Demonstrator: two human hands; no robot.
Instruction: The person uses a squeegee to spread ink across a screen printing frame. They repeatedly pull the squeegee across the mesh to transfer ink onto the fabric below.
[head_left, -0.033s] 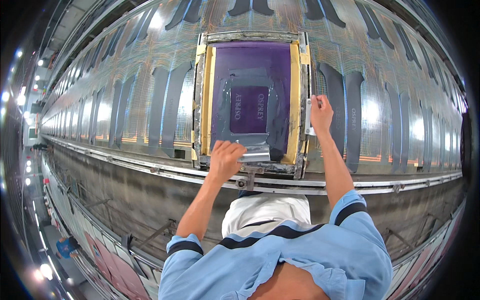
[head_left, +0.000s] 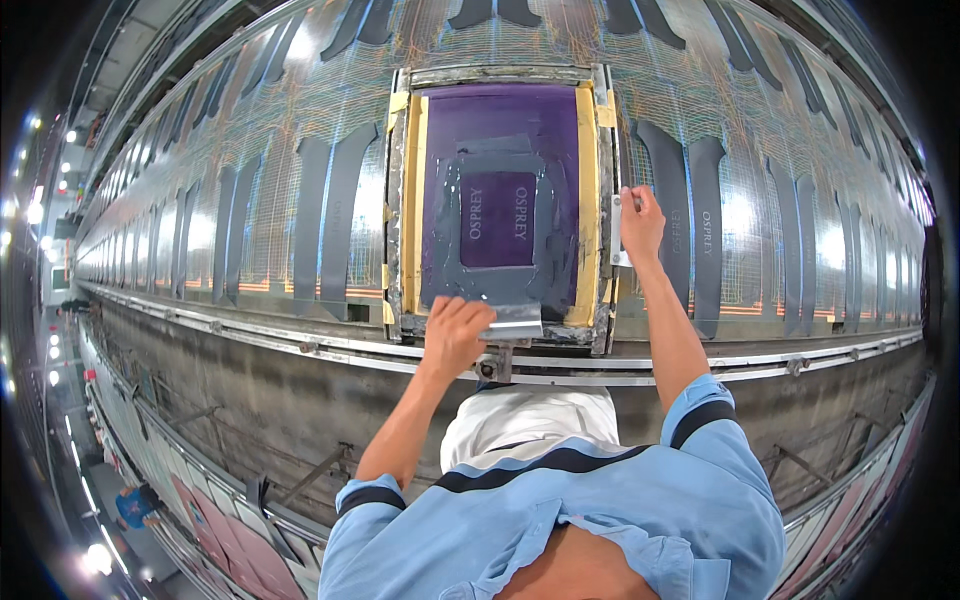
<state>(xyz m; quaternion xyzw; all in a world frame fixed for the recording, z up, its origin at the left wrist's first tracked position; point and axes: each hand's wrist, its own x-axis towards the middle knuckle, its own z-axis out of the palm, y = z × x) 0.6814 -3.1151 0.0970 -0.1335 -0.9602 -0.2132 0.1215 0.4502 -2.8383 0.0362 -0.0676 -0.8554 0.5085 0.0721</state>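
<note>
A silk-screen frame lies in front of me, its purple mesh edged with yellow tape. Dark grey ink rings a purple panel that has two lines of lettering. My left hand is closed around the end of a silver squeegee, which is at the near end of the screen, over the frame's near side. On the right side of the frame, my right hand grips a silver metal plate, with the fingers bent; part of the plate is hidden behind them.
Dark grey curved strips lie in pairs along the long shiny table, on both sides of the screen and beyond it. A metal rail with clamps runs along its near edge. Another person is far off at lower left.
My left hand and the squeegee have come slightly nearer to me, toward the frame's near side. My right hand keeps its grip on the plate.
</note>
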